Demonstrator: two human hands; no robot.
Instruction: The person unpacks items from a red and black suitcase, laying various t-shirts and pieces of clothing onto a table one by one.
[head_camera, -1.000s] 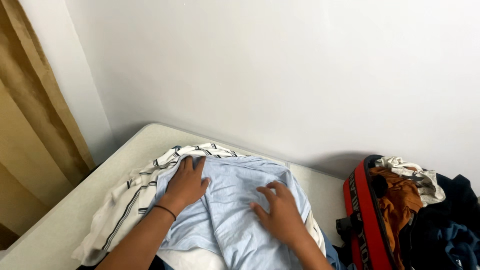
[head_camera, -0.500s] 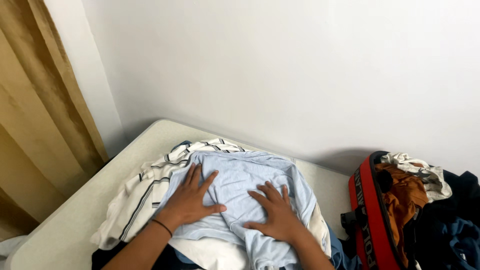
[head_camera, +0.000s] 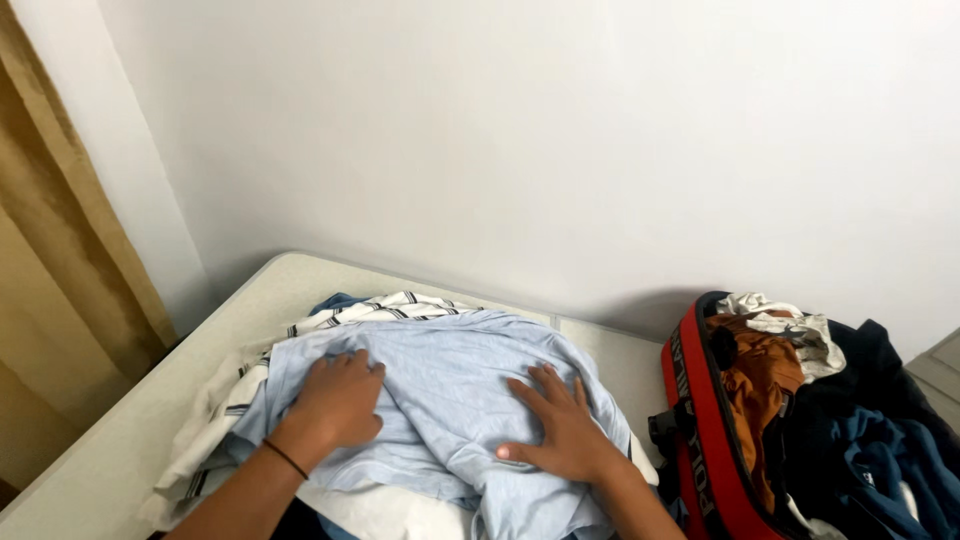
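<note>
A light blue shirt (head_camera: 450, 390) lies spread on top of a pile of clothes on a pale grey table (head_camera: 130, 420). My left hand (head_camera: 335, 400) rests on the shirt's left part with its fingers curled into the fabric. Flat on the shirt's right part lies my right hand (head_camera: 560, 430), fingers spread. Under the blue shirt a white shirt with dark stripes (head_camera: 375, 308) sticks out at the back and at the left. More white cloth (head_camera: 390, 510) shows at the front edge of the pile.
A red open suitcase (head_camera: 700, 440) stuffed with orange, white and dark blue clothes stands to the right of the table. A white wall rises behind. A tan curtain (head_camera: 50, 260) hangs at the left.
My left hand has slid left and toward me over the blue shirt, curling its fingers and drawing the fabric out over the striped shirt. My right hand stays flat on the shirt.
</note>
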